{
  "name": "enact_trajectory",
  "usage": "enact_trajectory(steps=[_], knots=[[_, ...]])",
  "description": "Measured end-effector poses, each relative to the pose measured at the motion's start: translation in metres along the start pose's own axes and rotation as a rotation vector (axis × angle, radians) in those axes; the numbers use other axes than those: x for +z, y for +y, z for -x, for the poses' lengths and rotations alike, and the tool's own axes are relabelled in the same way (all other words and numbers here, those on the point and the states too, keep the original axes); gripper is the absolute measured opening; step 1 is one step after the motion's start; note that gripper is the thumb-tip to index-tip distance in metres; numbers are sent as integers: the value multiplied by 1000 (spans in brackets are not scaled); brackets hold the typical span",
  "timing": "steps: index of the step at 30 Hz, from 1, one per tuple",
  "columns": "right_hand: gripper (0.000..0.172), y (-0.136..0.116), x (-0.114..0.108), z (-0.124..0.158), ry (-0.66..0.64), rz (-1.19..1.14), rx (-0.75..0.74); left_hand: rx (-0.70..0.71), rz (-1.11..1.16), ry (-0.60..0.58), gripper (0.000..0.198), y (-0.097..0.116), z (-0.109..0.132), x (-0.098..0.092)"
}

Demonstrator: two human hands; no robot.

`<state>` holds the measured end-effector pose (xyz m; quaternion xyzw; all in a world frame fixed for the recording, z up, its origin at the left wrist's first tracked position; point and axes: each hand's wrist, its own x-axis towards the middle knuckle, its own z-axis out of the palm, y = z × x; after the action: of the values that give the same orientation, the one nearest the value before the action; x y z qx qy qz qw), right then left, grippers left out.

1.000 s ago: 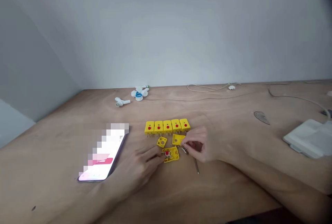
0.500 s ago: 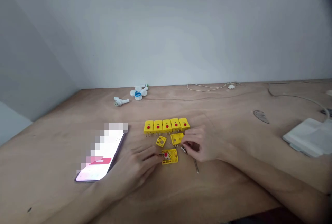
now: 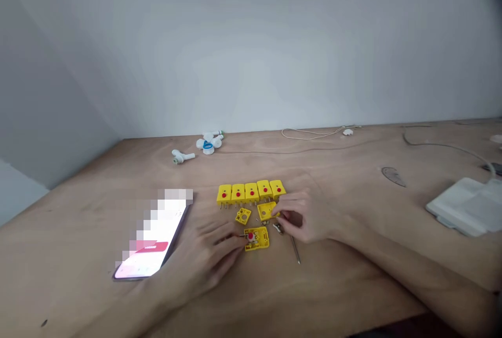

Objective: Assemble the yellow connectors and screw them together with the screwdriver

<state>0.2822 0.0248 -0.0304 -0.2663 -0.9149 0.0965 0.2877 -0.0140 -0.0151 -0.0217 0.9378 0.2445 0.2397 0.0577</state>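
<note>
Several yellow thermocouple-style connectors with red dots (image 3: pixel 251 194) stand in a tight row on the wooden table (image 3: pixel 345 275). Below them lies an open yellow connector body (image 3: pixel 261 239) with a red part inside. My left hand (image 3: pixel 207 257) has its fingertips at that body's left edge, beside a thin metal pin. My right hand (image 3: pixel 306 218) touches a yellow half-shell (image 3: pixel 265 210). A small yellow cover plate (image 3: pixel 243 216) lies apart from both hands. A thin screwdriver (image 3: pixel 296 252) and small metal parts (image 3: pixel 278 228) lie under and just below my right hand.
A smartphone (image 3: pixel 155 236) with a lit, pixelated screen lies left of my left hand. White earbuds (image 3: pixel 207 143) and a white cable (image 3: pixel 314 132) sit along the far edge. A white pad (image 3: pixel 466 207) lies at the right.
The open connector body has turned from askew to nearly square with the row. My left hand has shifted slightly with it. The whole view has drifted a little.
</note>
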Motion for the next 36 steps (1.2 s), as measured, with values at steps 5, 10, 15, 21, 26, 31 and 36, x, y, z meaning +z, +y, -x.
enact_trajectory(steps=[5,10,15,21,26,31,36], knots=[[20,-3,-4,-1,-44,-56,-36,-12,19,-10,25,2,-2,-1],[18,-8,-9,-1,-142,-124,-7,-37,28,41,22,4,-4,-4],[8,-7,-11,2,-211,-110,51,-159,21,77,23,7,-4,-7],[9,-6,-12,1,-221,-83,79,-199,-77,24,54,5,-1,0],[10,-4,-10,2,-208,-95,80,-194,-48,-19,37,4,-4,4],[6,-4,-12,-1,-129,-191,63,-231,9,5,27,3,-7,4],[10,-3,-9,-4,-77,-184,97,-242,-15,15,33,3,-6,2]])
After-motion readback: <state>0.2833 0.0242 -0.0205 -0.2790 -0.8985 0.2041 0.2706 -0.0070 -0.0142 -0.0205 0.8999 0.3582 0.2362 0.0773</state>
